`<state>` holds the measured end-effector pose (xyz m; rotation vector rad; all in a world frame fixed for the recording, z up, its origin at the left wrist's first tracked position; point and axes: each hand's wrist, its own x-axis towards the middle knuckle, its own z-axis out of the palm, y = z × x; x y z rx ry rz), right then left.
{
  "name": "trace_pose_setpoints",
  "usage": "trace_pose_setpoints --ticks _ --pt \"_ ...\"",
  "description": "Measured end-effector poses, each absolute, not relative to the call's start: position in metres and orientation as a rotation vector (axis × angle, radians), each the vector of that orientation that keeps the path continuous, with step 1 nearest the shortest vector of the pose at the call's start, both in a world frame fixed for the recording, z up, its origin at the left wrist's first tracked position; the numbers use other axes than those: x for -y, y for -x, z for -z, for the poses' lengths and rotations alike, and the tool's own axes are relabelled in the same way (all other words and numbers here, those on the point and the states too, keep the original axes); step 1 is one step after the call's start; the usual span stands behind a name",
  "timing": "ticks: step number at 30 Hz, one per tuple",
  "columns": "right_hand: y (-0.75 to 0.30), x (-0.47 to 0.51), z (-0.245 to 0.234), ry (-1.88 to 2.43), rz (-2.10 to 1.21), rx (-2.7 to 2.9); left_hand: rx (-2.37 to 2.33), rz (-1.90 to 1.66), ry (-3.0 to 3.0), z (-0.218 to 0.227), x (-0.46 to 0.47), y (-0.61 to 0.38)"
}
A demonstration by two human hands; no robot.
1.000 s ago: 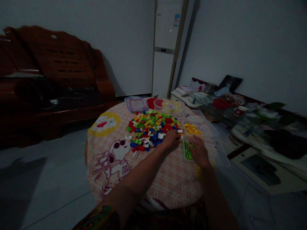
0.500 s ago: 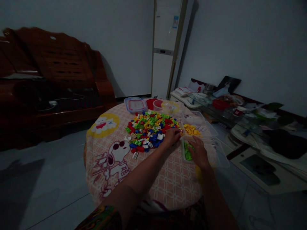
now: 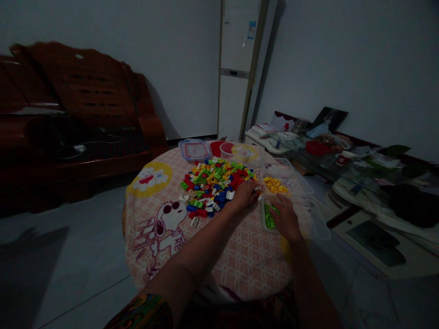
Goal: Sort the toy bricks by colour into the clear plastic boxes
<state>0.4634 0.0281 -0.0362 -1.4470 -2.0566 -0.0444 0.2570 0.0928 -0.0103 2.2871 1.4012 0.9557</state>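
Observation:
A loose heap of toy building bricks (image 3: pixel 209 187) in red, blue, green, yellow and white lies on the cloth-covered table (image 3: pixel 236 260). At the heap's right edge is my left hand (image 3: pixel 244 196), its fingers curled together. A small whitish piece shows by the fingertips; what they hold is mostly hidden. My right hand (image 3: pixel 287 219) is over the right side of a clear box of green bricks (image 3: pixel 269 217), with thumb and fingers apart. Just behind it stands a clear box with yellow bricks (image 3: pixel 274 185).
Clear lidded container (image 3: pixel 195 150), a red round item (image 3: pixel 217 148) and a clear tub (image 3: pixel 227 150) stand at the table's far edge. A cluttered glass-topped cabinet (image 3: pixel 318 160) runs along the right. To the left is a wooden sofa (image 3: pixel 85 100).
The whole view has shifted slightly. Both hands stay in nearly the same places, the left at the heap's edge and the right at the green-brick box.

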Motion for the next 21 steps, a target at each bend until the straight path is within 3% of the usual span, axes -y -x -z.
trace_pose_setpoints --ticks 5,21 --pt "-0.464 -0.028 0.036 1.466 0.031 2.052 -1.655 -0.732 -2.452 0.006 -0.081 -0.230" --pt "-0.465 -0.028 0.035 1.441 0.011 2.056 -1.961 -0.893 -2.107 -0.009 -0.087 -0.174"
